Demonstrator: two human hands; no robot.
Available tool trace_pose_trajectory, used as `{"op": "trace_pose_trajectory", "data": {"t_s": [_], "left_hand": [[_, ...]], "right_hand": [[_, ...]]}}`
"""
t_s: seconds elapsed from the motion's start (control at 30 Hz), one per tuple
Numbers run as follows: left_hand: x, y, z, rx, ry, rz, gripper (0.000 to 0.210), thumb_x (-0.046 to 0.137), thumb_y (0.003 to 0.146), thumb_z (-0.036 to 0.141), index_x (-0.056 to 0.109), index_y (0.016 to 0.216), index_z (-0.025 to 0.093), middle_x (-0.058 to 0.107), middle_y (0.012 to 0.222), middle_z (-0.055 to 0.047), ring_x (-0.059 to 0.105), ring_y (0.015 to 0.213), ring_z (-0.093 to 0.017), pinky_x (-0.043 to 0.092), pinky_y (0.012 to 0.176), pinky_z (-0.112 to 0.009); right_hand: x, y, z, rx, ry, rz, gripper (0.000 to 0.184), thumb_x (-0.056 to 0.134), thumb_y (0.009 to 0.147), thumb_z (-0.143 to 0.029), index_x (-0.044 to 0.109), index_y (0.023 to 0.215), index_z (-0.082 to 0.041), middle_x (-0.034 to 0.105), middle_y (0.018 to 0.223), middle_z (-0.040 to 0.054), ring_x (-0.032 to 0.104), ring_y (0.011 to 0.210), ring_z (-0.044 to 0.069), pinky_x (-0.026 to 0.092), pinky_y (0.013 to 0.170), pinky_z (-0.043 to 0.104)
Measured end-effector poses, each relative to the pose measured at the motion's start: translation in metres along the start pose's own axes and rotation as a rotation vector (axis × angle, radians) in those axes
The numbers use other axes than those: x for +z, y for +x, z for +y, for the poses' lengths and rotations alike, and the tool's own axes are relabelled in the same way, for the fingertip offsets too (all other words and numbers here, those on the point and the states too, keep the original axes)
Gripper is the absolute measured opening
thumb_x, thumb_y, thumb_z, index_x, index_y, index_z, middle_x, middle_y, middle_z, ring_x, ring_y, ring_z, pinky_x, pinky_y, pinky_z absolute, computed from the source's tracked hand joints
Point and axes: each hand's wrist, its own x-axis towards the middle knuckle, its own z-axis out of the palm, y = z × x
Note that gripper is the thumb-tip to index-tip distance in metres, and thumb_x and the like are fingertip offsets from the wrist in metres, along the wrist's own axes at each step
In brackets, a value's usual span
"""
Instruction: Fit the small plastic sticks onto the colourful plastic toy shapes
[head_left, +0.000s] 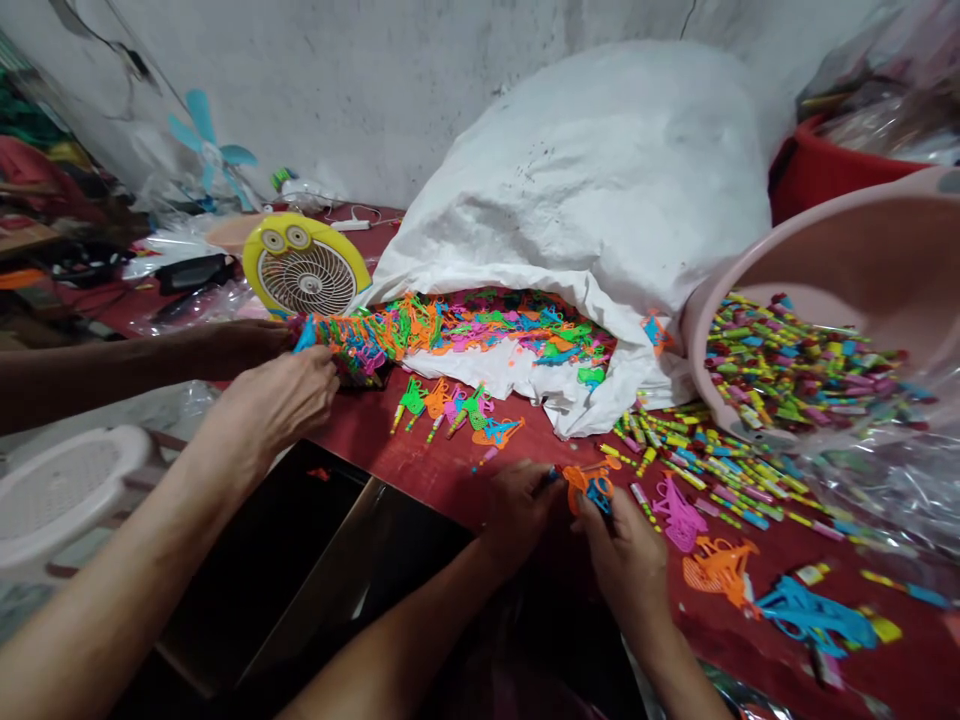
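Observation:
My left hand and my right hand meet over the red table. Together they pinch a small orange and blue plastic toy piece; the left fingers also press a thin blue-tipped stick against it. Pink, orange and blue plastic pieces lie just right of my right hand. A row of assembled green, orange and pink pieces lies beyond my left hand. A co-worker's two hands at the left hold a stacked bundle of coloured pieces.
A white sack spills coloured plastic pieces onto the table. A tipped pink basin pours out small coloured sticks. A yellow desk fan stands at the back left, and a white stool sits at the left edge.

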Motion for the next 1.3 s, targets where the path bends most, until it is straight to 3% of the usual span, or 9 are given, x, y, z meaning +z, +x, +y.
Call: {"op": "trace_pose_trajectory", "data": {"t_s": [0.07, 0.13, 0.53, 0.8, 0.97, 1.1, 1.17, 1.23, 1.3], "left_hand": [[0.015, -0.005, -0.015, -0.024, -0.052, -0.099, 0.022, 0.056, 0.089, 0.037, 0.062, 0.074, 0.022, 0.064, 0.076, 0.001, 0.059, 0.075, -0.015, 0.041, 0.071, -0.028], [0.018, -0.007, -0.024, -0.045, -0.085, -0.14, 0.02, 0.055, 0.09, 0.037, 0.064, 0.079, 0.024, 0.066, 0.08, 0.002, 0.061, 0.079, -0.016, 0.042, 0.074, -0.029], [0.016, -0.009, -0.029, -0.043, -0.05, -0.125, 0.019, 0.056, 0.092, 0.039, 0.062, 0.081, 0.024, 0.064, 0.081, 0.002, 0.06, 0.082, -0.016, 0.041, 0.076, -0.029], [0.019, -0.01, -0.031, 0.043, 0.073, -0.09, 0.016, 0.053, 0.094, 0.035, 0.063, 0.086, 0.026, 0.066, 0.083, 0.004, 0.061, 0.081, -0.015, 0.041, 0.073, -0.027], [0.023, -0.012, -0.033, 0.109, 0.116, -0.1, 0.025, 0.047, 0.099, 0.035, 0.064, 0.086, 0.024, 0.067, 0.085, 0.0, 0.062, 0.083, -0.017, 0.043, 0.075, -0.028], [0.028, -0.015, -0.036, 0.149, 0.156, -0.034, 0.027, 0.049, 0.098, 0.033, 0.065, 0.081, 0.021, 0.065, 0.077, -0.003, 0.059, 0.073, -0.017, 0.041, 0.069, -0.028], [0.03, -0.017, -0.038, 0.168, 0.181, -0.018, 0.027, 0.049, 0.099, 0.034, 0.065, 0.082, 0.021, 0.065, 0.077, -0.004, 0.058, 0.071, -0.016, 0.04, 0.068, -0.029], [0.032, -0.018, -0.04, 0.173, 0.214, -0.013, 0.028, 0.047, 0.1, 0.035, 0.066, 0.084, 0.021, 0.065, 0.077, -0.004, 0.058, 0.07, -0.016, 0.039, 0.067, -0.029], [0.03, -0.016, -0.041, 0.192, 0.25, -0.059, 0.028, 0.045, 0.1, 0.034, 0.066, 0.087, 0.022, 0.066, 0.079, -0.002, 0.059, 0.073, -0.016, 0.04, 0.068, -0.027]], "right_hand": [[0.001, -0.001, 0.001, 0.03, 0.001, 0.009, 0.04, 0.048, 0.095, -0.058, 0.058, 0.08, -0.023, 0.062, 0.065, -0.0001, 0.059, 0.057, 0.016, 0.04, 0.054, 0.026], [0.002, -0.001, 0.001, 0.044, -0.007, 0.025, 0.041, 0.048, 0.095, -0.06, 0.058, 0.079, -0.023, 0.061, 0.065, 0.0001, 0.059, 0.057, 0.016, 0.04, 0.054, 0.026], [0.005, -0.005, 0.002, 0.071, -0.02, 0.003, 0.043, 0.047, 0.095, -0.062, 0.056, 0.079, -0.023, 0.061, 0.065, 0.0009, 0.059, 0.058, 0.017, 0.041, 0.054, 0.026], [0.004, -0.005, 0.006, -0.085, -0.054, 0.045, 0.037, 0.044, 0.098, -0.053, 0.059, 0.083, -0.022, 0.062, 0.07, 0.0021, 0.059, 0.06, 0.017, 0.04, 0.055, 0.027], [0.005, -0.011, 0.004, 0.064, -0.02, 0.018, 0.034, 0.049, 0.097, -0.051, 0.058, 0.082, -0.022, 0.062, 0.065, -0.0005, 0.058, 0.056, 0.015, 0.039, 0.053, 0.025], [0.001, -0.004, -0.001, 0.035, 0.001, 0.021, 0.036, 0.048, 0.095, -0.053, 0.059, 0.081, -0.022, 0.063, 0.068, 0.0016, 0.059, 0.059, 0.017, 0.042, 0.057, 0.026], [-0.002, 0.003, -0.003, 0.027, 0.048, -0.04, 0.037, 0.048, 0.094, -0.054, 0.059, 0.081, -0.022, 0.063, 0.067, 0.0019, 0.058, 0.058, 0.017, 0.043, 0.058, 0.026], [-0.001, 0.006, -0.004, 0.083, 0.102, -0.105, 0.037, 0.049, 0.094, -0.055, 0.059, 0.082, -0.022, 0.062, 0.064, 0.0011, 0.057, 0.056, 0.017, 0.044, 0.057, 0.026], [0.003, 0.005, -0.004, 0.152, 0.117, -0.088, 0.038, 0.047, 0.095, -0.055, 0.06, 0.085, -0.021, 0.06, 0.062, 0.0006, 0.056, 0.056, 0.017, 0.043, 0.056, 0.026]]}}
